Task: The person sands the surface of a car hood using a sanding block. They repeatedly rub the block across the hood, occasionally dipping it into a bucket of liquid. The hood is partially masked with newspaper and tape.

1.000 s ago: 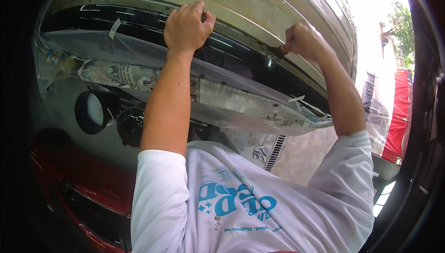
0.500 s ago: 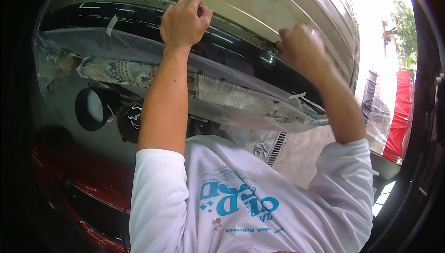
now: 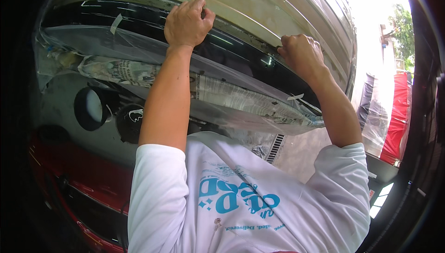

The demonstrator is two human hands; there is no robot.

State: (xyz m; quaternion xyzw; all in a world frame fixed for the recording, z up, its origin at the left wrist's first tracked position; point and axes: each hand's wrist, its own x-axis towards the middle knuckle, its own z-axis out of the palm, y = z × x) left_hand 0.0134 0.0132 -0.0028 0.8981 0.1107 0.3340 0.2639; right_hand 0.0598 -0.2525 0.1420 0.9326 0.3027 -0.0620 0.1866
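My left hand [image 3: 187, 23] is curled at the grey seam [image 3: 227, 28] between a beige ribbed metal roof panel [image 3: 259, 7] and a glossy black strip [image 3: 245, 51]; what its fingers hold, if anything, is hidden. To the right, my right hand [image 3: 301, 53] is closed on a small dark tool [image 3: 279, 49] at the same seam, mostly covered by the fingers. Below the black strip, clear plastic sheeting [image 3: 130, 37] and newspaper masking [image 3: 232, 95] run along the body, with pale tape tabs [image 3: 116, 23] stuck on.
Round dark containers [image 3: 90, 107] sit below the masking at left. A red glossy car [image 3: 92, 183] is at lower left. A floor drain grate [image 3: 276, 148] is set in concrete below. On the right are red and dark plastic-covered panels [image 3: 398, 114] and a bright opening with a tree.
My right hand has shifted slightly toward the lower left from where it was a second ago, and the tool is more hidden. My left hand stays at nearly the same spot.
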